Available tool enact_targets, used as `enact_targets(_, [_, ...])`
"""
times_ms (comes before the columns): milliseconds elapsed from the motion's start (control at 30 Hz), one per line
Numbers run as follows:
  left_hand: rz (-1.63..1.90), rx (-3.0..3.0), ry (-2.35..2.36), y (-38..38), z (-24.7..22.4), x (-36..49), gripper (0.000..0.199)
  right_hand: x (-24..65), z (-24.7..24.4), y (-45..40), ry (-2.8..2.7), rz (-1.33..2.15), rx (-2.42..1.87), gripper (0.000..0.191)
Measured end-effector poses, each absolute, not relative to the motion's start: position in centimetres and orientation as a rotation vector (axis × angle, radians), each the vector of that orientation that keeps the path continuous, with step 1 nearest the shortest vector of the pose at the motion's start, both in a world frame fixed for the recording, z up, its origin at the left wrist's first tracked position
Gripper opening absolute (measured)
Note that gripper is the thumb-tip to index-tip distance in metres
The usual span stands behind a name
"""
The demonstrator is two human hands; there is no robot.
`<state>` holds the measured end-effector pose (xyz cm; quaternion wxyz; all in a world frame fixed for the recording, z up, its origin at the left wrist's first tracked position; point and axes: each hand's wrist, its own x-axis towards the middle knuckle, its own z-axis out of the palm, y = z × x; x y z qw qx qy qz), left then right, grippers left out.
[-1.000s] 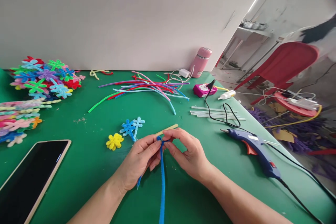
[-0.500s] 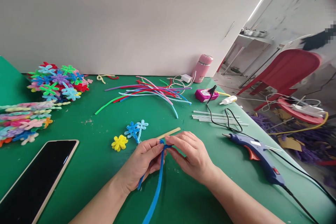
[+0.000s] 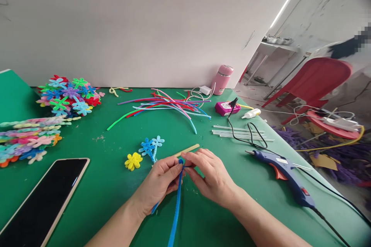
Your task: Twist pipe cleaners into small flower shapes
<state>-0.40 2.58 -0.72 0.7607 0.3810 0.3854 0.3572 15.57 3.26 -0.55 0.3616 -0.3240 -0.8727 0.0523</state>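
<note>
Fingers of my left hand (image 3: 162, 175) pinch a blue pipe cleaner (image 3: 176, 214), whose long end hangs down toward the bottom edge. My right hand (image 3: 209, 171) has its thumb and index finger closed on the same blue pipe cleaner, near a small bend at its top. Just beyond the hands lies a pale tan stick (image 3: 188, 149). Blue pipe-cleaner flowers (image 3: 147, 146) and a yellow flower (image 3: 133, 161) rest to the left of my left hand.
Loose coloured pipe cleaners (image 3: 165, 104) lie at the back. Finished flowers (image 3: 69, 94) are heaped at left, above a phone (image 3: 43, 200). At right are a blue glue gun (image 3: 285, 170), clear glue sticks (image 3: 240, 134), a purple socket box (image 3: 227, 109) and a pink bottle (image 3: 222, 80).
The view has shifted slightly, so the table items appear a little lower. The blue pipe cleaner's top now forms a small rounded bend, and its hanging end has swung to the right.
</note>
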Motion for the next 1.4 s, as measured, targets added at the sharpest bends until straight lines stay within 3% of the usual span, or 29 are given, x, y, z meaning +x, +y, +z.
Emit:
enact_targets(300, [0.807, 1.073, 0.934, 2.1, -0.9, -0.1, 0.031, 15.4, -0.5, 2.9, -2.073, 0.511, -0.861, 0.043])
enact_targets(700, [1.035, 1.999, 1.159, 1.5, -0.6, 0.3, 0.025, 14.9, -0.2, 2.7, -1.598, 1.344, -0.987, 0.031])
enact_targets(1000, [1.028, 2.664, 1.184, 1.0, -1.6, 0.3, 0.023, 14.8, 0.6, 2.9, -1.104, 1.857, -1.059, 0.036])
enact_targets(1167, [1.033, 2.323, 1.21, 1.3, -1.5, 0.4, 0.023, 14.5, -0.2, 3.1, -1.234, 1.691, -1.005, 0.031])
enact_targets(1400, [0.896, 1.18, 1.034, 1.7, -0.9, 0.1, 0.026, 14.9, -0.8, 2.7, -1.751, 1.044, -0.906, 0.041])
